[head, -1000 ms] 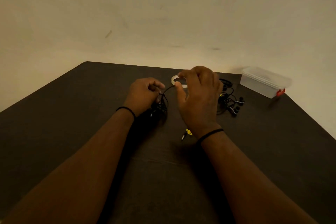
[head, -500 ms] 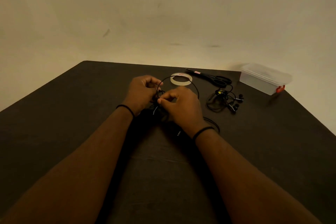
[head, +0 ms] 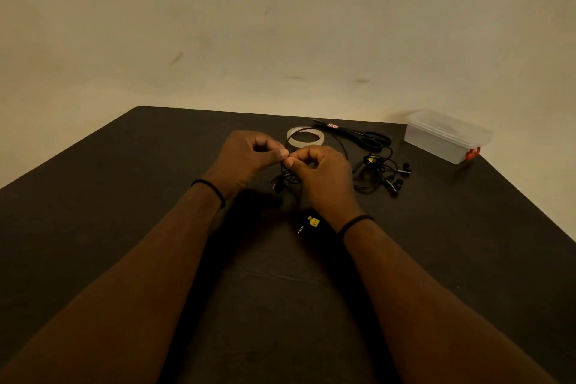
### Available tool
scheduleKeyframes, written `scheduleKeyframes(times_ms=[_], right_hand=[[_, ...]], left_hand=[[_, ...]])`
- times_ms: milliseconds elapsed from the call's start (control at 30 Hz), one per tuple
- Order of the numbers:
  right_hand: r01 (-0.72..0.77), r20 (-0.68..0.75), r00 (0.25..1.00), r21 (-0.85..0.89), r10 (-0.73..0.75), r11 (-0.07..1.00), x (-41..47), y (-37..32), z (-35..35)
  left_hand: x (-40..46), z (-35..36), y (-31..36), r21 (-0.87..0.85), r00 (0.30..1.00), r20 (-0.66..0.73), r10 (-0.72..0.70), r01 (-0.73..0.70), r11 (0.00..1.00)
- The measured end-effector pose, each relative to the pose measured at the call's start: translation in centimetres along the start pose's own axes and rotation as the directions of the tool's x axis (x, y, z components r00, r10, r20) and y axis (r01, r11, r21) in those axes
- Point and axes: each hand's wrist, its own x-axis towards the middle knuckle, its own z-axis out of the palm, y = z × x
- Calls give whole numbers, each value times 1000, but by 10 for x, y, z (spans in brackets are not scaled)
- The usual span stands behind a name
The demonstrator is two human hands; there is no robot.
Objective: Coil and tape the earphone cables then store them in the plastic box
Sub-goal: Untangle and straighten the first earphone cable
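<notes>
Right hand [head: 321, 173] is back from the tape roll [head: 306, 137]; earphone cable [head: 288, 179] now gets pinched by both hands, left hand [head: 246, 157] touching, mid-counter [head: 124, 196]. Coiling's ongoing; plastic box [head: 447, 135] is parked at 2 o'clock.

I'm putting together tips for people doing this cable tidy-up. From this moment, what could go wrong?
1. Both hands, left hand and right hand, pinch the cable; reaching for the tape means easing one grip, so the coil may spring open.
2. The plug trails loose by the right wrist and could snag.
3. The spare earphones lie tangled close by and could get caught in.
</notes>
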Motion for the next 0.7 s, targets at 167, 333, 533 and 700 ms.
scheduleKeyframes(times_ms=[167,333,533,700], right_hand=[[-118,-17,990,445,140,888,1,-12,-5],[-284,238,959,793,155,539,4,-23,-26],[-319,345,933,664,102,676,2,-15,-25],[-301,389,919,795,-62,526,6,-14,-44]], left_hand=[[10,2,-14,79,927,-298,-229,263,961],[16,-11,-28,-347,717,-425,-553,435,831],[18,-15,-24,-671,632,-337,-698,359,649],[18,-19,-25,-749,592,-306,-745,333,572]])
